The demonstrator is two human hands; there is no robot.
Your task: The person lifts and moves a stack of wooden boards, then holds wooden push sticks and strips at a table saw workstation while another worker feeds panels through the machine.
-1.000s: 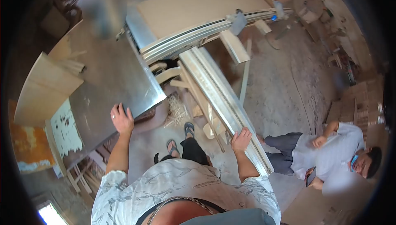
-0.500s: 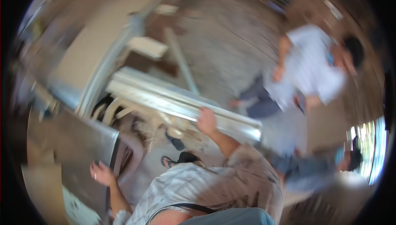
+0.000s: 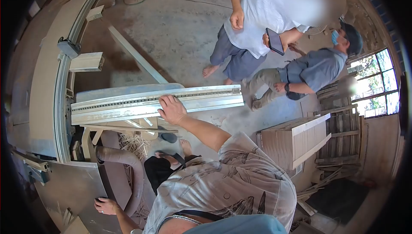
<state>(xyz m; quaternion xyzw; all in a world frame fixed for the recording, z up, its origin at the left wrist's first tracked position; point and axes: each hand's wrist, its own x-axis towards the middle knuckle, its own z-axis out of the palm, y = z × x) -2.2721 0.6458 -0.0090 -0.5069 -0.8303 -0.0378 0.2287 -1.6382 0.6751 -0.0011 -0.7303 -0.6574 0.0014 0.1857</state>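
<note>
A long silvery metal beam [image 3: 206, 102] with a dark ridged strip along its top reaches across the middle of the view. My right hand [image 3: 172, 109] lies on the near side of this beam, its fingers stretched over the metal and wrapped around nothing. At lower left, my left hand [image 3: 107, 206], with a ring on one finger, rests at the edge of a flat metal tabletop [image 3: 81, 187]. Its fingers lie spread on the surface. Neither hand holds a loose thing.
A person in a white shirt [image 3: 257, 15] holds a phone [image 3: 274, 41]; another in grey [image 3: 322, 69] is behind. A stack of boards [image 3: 296, 141] stands right. A long rail [image 3: 63, 92] runs along the left. A hose [image 3: 136, 169] and wood scraps [image 3: 135, 144] lie below the beam.
My view has turned, and the blur has cleared. The people now appear farther up and nearer the middle. My right hand is still on the beam; my left hand, raised earlier, now rests on the tabletop edge.
</note>
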